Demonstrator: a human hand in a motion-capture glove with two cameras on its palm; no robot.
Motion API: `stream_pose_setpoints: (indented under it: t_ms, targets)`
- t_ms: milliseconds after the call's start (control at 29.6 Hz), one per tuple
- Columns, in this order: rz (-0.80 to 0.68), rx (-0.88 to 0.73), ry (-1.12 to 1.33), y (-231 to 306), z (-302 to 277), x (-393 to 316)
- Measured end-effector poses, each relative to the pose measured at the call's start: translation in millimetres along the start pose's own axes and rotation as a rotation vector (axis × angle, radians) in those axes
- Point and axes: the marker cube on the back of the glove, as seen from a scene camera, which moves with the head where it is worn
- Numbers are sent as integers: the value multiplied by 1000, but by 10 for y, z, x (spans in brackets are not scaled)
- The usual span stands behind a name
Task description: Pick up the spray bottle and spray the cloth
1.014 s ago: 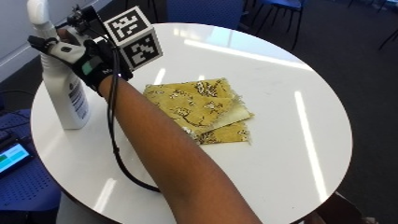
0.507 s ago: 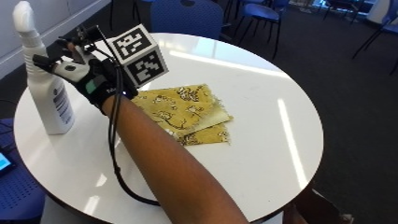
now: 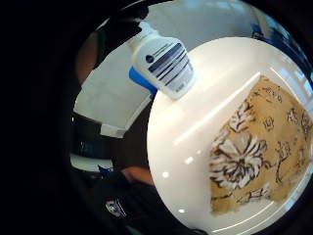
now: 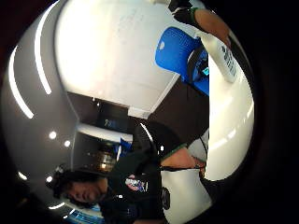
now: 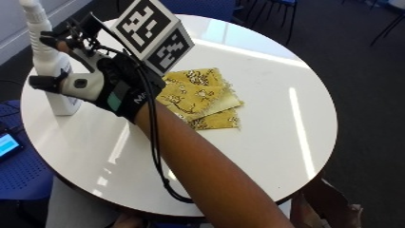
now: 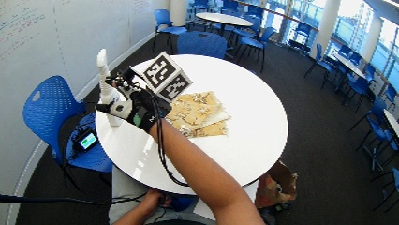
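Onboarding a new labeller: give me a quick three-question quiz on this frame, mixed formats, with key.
1. True or false: the spray bottle is lying on its side on the round white table.
2. Multiple choice: the yellow patterned cloth is A) draped over the bottle, B) lying flat on the table, apart from the bottle, C) held in the gloved hand.
3. Fill in: the gloved right hand is at the ______, with its fingers spread around it.

Key: 1 false, it stands upright near the table's edge. 2 B. 3 spray bottle; whether the fingers have closed on it cannot be told.
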Motion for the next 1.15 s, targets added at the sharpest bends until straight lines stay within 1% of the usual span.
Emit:
stream_pose_setpoints:
  t_ms: [135,372,541,912,1149]
  targets:
    - [-77,-66,101,301,-50,-133]
    - [-148,-109,274,832,-161,-166]
    - [-153,-160,367,1152,-212,-165]
    - [-180,-226,484,1490,-173,-296]
    - [-192,-251,504,1553,-136,-328]
